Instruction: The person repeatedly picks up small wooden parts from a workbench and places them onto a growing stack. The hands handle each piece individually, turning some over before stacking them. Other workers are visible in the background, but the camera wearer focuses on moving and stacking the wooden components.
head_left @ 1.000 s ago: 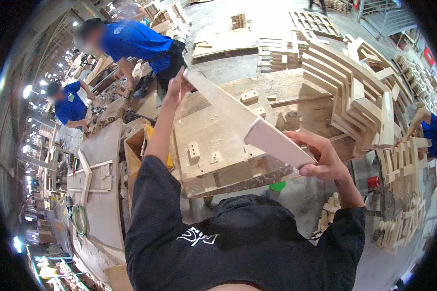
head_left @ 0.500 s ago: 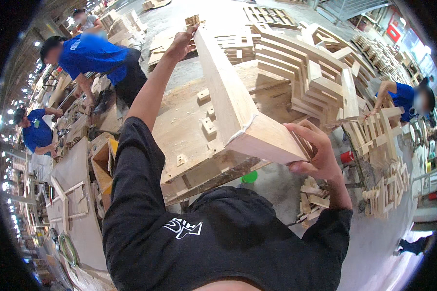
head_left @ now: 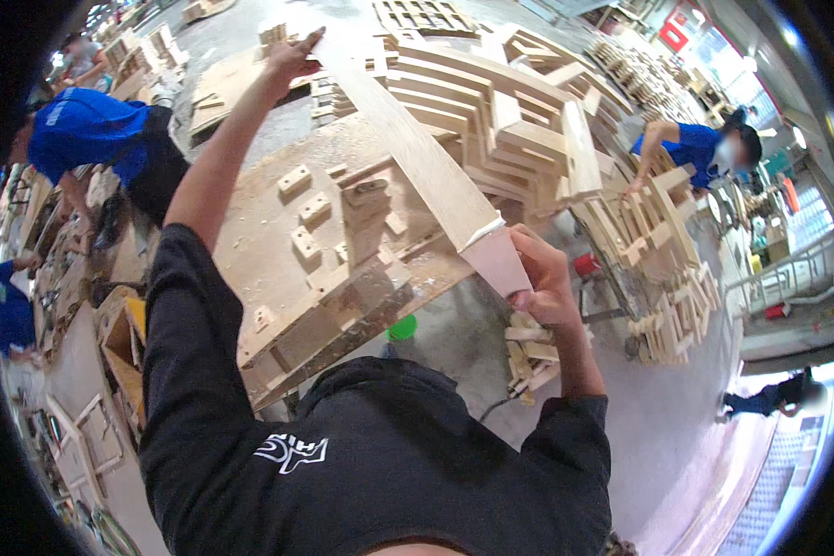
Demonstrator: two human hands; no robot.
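Both my hands hold up a pale wooden frame (head_left: pixel 408 144), a long board joined at its near end to a short piece. White glue (head_left: pixel 487 231) squeezes out along that joint. My left hand (head_left: pixel 294 61) is closed at the board's far end, arm stretched out. Around the short piece at the near end, the fingers of my right hand (head_left: pixel 545 278) are wrapped. Below the frame lies a wooden worktable (head_left: pixel 269 227) with small drilled wooden blocks (head_left: pixel 314 207) fixed on it.
Stacked wooden frames (head_left: pixel 528 139) stand beyond the table to the right. A person in blue (head_left: pixel 690 148) bends over more frames there. Another person in blue (head_left: pixel 93 130) works at the left. A green bucket (head_left: pixel 402 327) and a red container (head_left: pixel 586 264) are below.
The frame has tilted in my hands, so the long board's broad face shows more and the short piece less. My hands stay on it. The whole view has swung, shifting the surroundings left.
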